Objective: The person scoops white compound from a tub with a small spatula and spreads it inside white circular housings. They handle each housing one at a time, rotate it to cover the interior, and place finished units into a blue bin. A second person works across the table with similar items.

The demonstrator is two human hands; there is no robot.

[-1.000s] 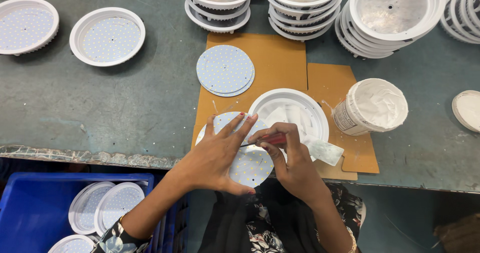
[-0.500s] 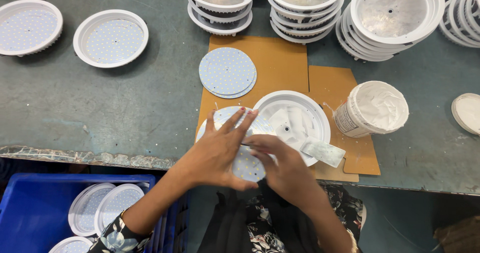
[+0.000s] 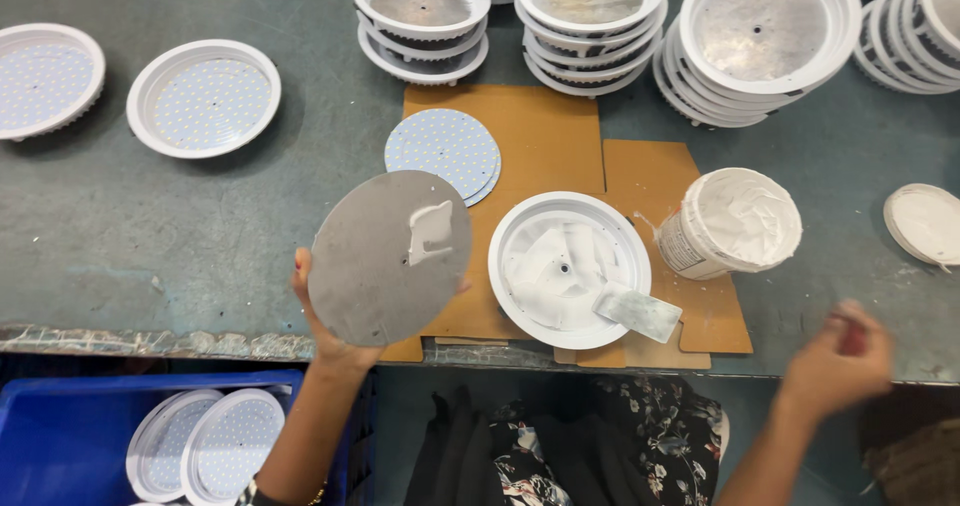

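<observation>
I have the left hand point(image 3: 325, 331) up over the near edge of the table point(image 3: 120, 226), fingers pinching a grey round disc point(image 3: 390, 256) by its lower rim, thumb on the left edge. The disc is tilted with its bare back toward me, and a dab of white paste point(image 3: 432, 231) sits on its upper right part. By my judgement the pasting is partly done: the back carries only one patch. The white round housing point(image 3: 565, 268) lies just to the right of the disc on the cardboard point(image 3: 545, 141), smeared inside with the same paste, a flat scraper point(image 3: 638, 312) resting on its near rim. The disc is not yet in the housing. My right hand point(image 3: 835, 361) is well off to the right, loosely curled and blurred; I cannot tell whether it holds anything. The open paste tub point(image 3: 735, 221) stands beyond it.
</observation>
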